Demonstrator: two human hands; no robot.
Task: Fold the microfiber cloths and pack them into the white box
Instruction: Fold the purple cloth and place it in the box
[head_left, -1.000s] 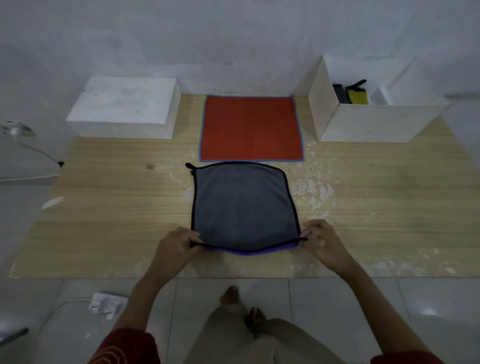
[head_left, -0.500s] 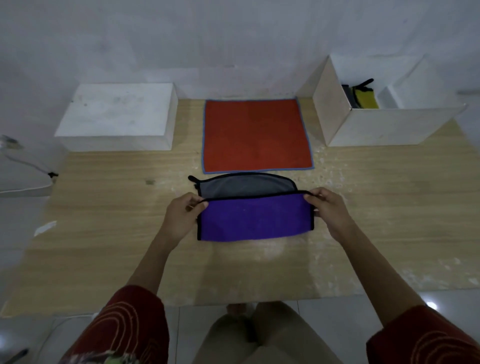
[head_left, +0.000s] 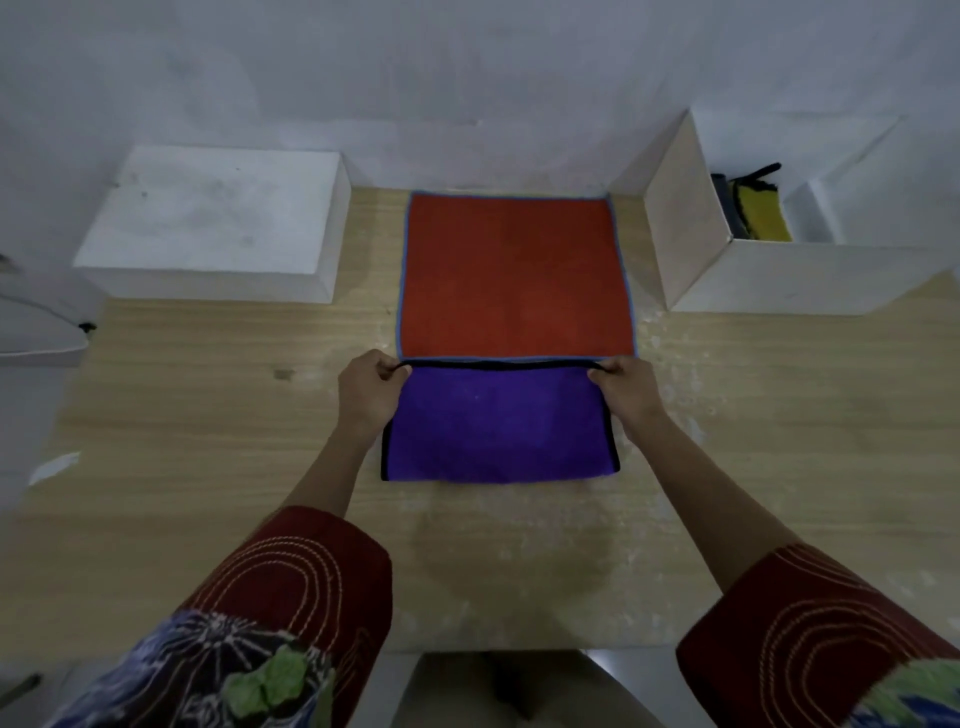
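The left hand (head_left: 366, 395) and right hand (head_left: 626, 392) each pinch a far corner of the purple cloth (head_left: 498, 426), fingers curled over its black-trimmed edge. That edge is drawn taut between them. The fingertips are tucked beneath the hands, so how deep each pinch goes cannot be told.

The cloth lies folded in half on the wooden table (head_left: 208, 415), purple side up. Black trim runs along its left, right and far edges; its near edge is a plain fold. Its far edge sits right against the near, blue-trimmed edge of the red cloth (head_left: 514, 275), which is spread flat behind it; whether the two overlap cannot be told.

Bare wood lies open to the left and right of both hands, and a broad stretch runs from the fold back to the table's near edge. A strip of wood separates the red cloth from the closed white box (head_left: 218, 218) at far left. A narrower strip separates it from the open white box (head_left: 680, 234) at far right.

Inside the open box a yellow cloth (head_left: 763, 215) stands beside a dark one (head_left: 727, 202). The front wall hides their lower parts, and the frame cuts off the box's right end. The purple cloth's lower layer is fully covered. Patterned red sleeves (head_left: 311, 582) fill the lower corners. At the left edge a pale object with a dark cable end (head_left: 85, 327) is too dim and cropped to identify.
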